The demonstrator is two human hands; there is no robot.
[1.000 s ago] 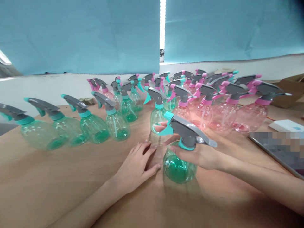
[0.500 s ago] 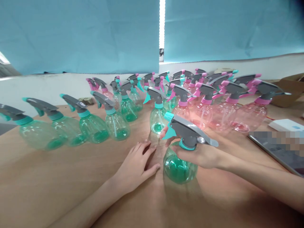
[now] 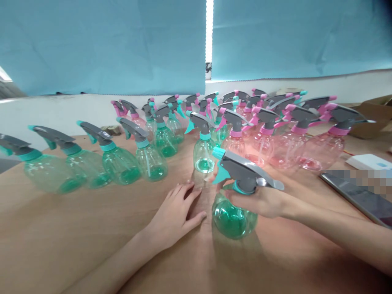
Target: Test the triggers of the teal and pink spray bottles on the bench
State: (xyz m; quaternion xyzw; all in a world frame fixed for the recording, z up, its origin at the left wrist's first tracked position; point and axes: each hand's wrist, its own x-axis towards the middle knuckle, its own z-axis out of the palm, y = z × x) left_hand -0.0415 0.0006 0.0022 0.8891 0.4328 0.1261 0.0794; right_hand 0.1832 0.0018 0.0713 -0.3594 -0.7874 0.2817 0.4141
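My right hand [image 3: 260, 201] is wrapped round the upper body of a clear green spray bottle [image 3: 234, 220], just under its teal collar. The bottle's grey sprayer head has a teal nozzle and trigger pointing left; some of my fingers are hidden behind it. My left hand [image 3: 180, 212] lies flat on the wooden table [image 3: 76, 241] with its fingers spread, holding nothing, a short way left of the bottle. Just beyond my hands stands another green spray bottle [image 3: 204, 153]. A row of green spray bottles, one of them this bottle [image 3: 151, 163], stretches to the left.
Several pink spray bottles [image 3: 260, 147] crowd the right and back, mixed with some teal-trimmed ones. At the right edge are a phone-like dark device [image 3: 352, 196], a white box [image 3: 369, 161] and a cardboard box [image 3: 372, 116]. Blue curtains [image 3: 107, 45] hang behind.
The spray bottle in my right hand has shifted slightly right and down. My left hand and the standing bottles have stayed where they were.
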